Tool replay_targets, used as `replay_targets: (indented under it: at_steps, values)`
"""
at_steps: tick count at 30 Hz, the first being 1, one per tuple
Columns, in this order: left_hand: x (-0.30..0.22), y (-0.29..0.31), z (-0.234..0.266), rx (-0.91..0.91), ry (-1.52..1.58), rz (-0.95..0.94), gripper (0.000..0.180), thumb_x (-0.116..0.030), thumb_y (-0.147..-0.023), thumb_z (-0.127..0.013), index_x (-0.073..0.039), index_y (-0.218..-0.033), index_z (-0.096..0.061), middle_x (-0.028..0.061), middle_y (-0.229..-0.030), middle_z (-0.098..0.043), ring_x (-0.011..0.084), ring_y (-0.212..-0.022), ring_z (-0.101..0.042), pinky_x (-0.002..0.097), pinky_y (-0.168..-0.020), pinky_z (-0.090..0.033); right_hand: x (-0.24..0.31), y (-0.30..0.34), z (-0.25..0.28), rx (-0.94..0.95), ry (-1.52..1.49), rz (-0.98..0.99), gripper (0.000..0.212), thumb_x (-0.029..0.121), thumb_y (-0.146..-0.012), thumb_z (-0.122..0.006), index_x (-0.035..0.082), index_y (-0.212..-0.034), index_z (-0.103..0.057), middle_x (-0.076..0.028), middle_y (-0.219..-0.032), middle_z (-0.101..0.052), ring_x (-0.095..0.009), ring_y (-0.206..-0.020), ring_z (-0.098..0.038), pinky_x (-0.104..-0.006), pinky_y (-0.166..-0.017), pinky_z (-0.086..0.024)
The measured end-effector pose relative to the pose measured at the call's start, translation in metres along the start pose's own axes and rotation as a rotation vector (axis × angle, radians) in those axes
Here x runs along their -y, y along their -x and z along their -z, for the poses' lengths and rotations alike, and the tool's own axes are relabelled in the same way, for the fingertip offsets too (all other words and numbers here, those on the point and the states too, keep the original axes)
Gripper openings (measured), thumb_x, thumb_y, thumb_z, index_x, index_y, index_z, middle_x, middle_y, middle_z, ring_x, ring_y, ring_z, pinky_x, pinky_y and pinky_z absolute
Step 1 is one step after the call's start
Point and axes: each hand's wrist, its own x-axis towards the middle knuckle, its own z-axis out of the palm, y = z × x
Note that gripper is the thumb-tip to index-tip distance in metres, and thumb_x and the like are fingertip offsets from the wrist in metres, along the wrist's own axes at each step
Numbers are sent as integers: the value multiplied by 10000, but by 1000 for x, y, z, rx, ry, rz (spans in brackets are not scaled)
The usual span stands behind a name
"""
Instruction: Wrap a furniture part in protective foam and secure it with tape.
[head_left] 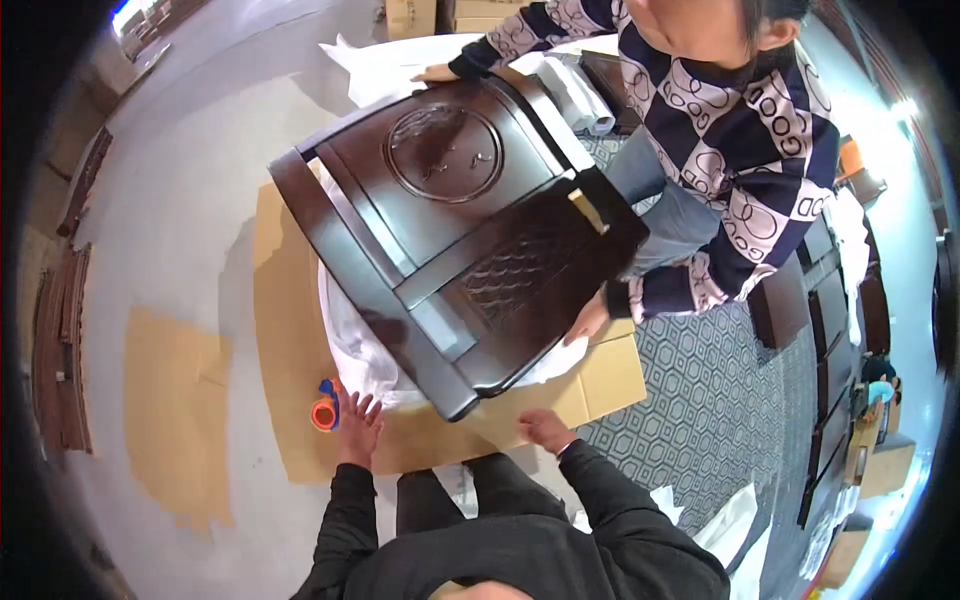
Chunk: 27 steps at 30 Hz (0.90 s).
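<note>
A large dark brown wooden furniture panel (345, 215) has a carved round relief and a quilted-pattern section. Tilted above white wrapping sheet (355, 345) and flat cardboard (285, 290), it is held by a co-worker in a patterned sweater, one hand at its far edge, the other at its right edge. My left hand (360, 430) is open, fingers spread, near the cardboard's front and beside a blue-and-orange tape dispenser (325, 412). My right hand (547, 430) is closed with fingers curled, just off the panel's near corner; nothing shows in it. Neither hand touches the panel.
A patterned grey carpet (690, 390) lies to the right. Further right stand rows of dark furniture pieces (828, 350). Another cardboard sheet (178, 410) is on the floor at left, with stacked brown boards (68, 350) beyond. White wrapping (730, 525) lies near my right elbow.
</note>
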Motion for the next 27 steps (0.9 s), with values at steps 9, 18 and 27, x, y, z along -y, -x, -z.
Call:
replay_targets:
  at_steps: [9,18,27]
  values:
    - [-55,-13,-30,67,300,-171,830,-692,-899,-341,-123,-1491,-228,115,-1416,-409,271,-1219,-443,439,-990,-360,31,-1,57,-156,-1099,29,678,662,-857,-462,80,-1189,-560,-86,-1225,-594,-299,-1060,-593,-451,-869,-486]
    - [-215,-58,-38,540,220,-319,737,-701,-889,-376,-135,-1355,-455,65,-1281,-546,230,-1092,-545,416,-921,-446,49,57,106,-717,-1099,315,667,591,-918,-432,20,-1252,-516,-131,-1241,-579,-312,-1128,-551,-451,-987,-417]
    - [-153,-151,-99,62,-1506,-1057,744,-509,-749,-712,-196,-1370,-449,137,-1410,-411,356,-1289,-399,607,-938,-401,75,114,144,-724,-777,-5,376,455,-882,-600,89,-954,-645,-45,-940,-669,-185,-861,-609,-351,-762,-482]
